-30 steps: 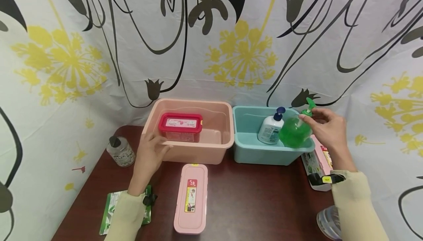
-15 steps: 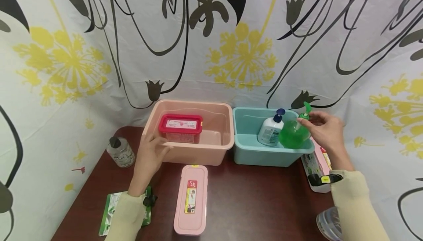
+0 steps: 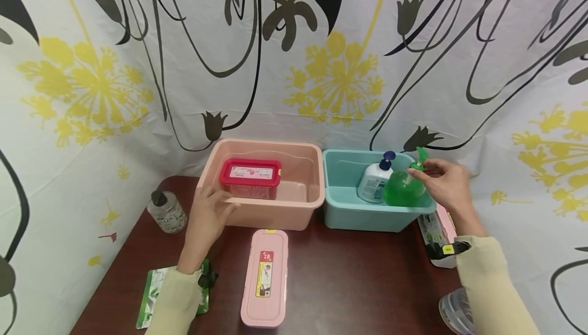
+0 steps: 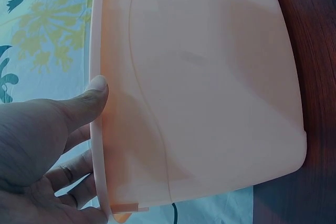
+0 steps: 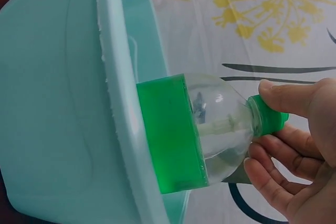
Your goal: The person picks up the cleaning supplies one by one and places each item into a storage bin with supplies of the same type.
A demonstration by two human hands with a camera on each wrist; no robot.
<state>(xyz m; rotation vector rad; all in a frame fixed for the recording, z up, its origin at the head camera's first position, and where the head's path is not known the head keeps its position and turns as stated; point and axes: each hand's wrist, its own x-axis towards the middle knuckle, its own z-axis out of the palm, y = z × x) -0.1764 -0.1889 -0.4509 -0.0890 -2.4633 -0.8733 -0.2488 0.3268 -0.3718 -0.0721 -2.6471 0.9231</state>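
Right hand (image 3: 447, 187) pinches green bottle (image 3: 402, 193) high, left hand (image 3: 207, 225) grips peach bin (image 3: 275, 216); swing from that hold could tip white bottle (image 3: 374, 184).

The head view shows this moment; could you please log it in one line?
right hand: grips green bottle by collar | white bottle: beside it in blue bin | left hand: holds peach bin by rim

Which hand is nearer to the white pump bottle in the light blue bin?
Right. The right hand holds the green bottle next to the white pump bottle; the left hand grips the peach bin by its rim, farther left.
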